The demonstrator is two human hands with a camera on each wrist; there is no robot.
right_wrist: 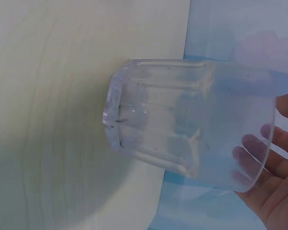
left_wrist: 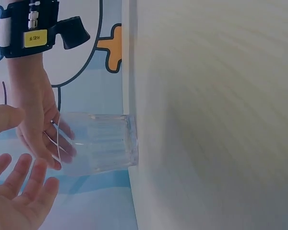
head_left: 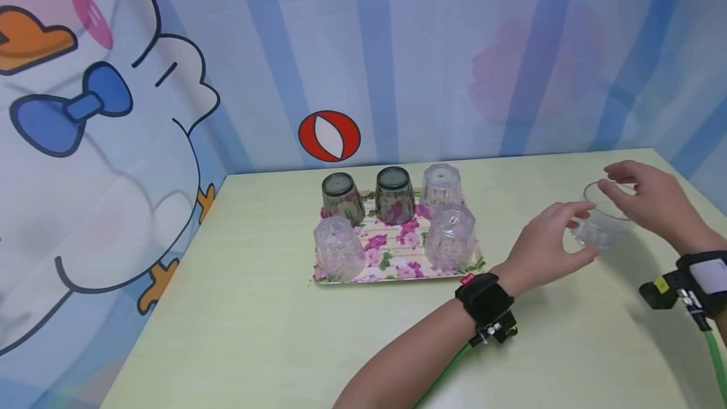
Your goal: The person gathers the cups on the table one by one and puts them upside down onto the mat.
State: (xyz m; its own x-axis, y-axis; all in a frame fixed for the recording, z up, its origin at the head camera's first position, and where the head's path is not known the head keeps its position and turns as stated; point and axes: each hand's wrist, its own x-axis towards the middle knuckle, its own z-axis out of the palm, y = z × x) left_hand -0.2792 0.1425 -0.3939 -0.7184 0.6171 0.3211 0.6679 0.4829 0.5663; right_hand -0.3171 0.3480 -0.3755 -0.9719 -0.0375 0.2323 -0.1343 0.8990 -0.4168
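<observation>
A clear glass tumbler (head_left: 603, 229) stands mouth up at the right of the table, its faceted base clear in the right wrist view. My right hand (head_left: 647, 194) comes over it from the right, thumb and fingers curved round the rim; fingertips (right_wrist: 249, 143) show through the glass wall. On the tumbler's other side is my left hand (head_left: 553, 238), thumb and fingers spread in a wide C. A gap separates the left fingers (left_wrist: 36, 184) from the tumbler in the left wrist view.
A flowered tray (head_left: 392, 270) in the middle bears upside-down glasses: a dark one (head_left: 343, 197), another dark one (head_left: 394, 197) and three clear ones, including one at the front left (head_left: 339, 248). Patterned curtains (head_left: 426, 81) hang behind the table. Green cables trail from both wrist cameras.
</observation>
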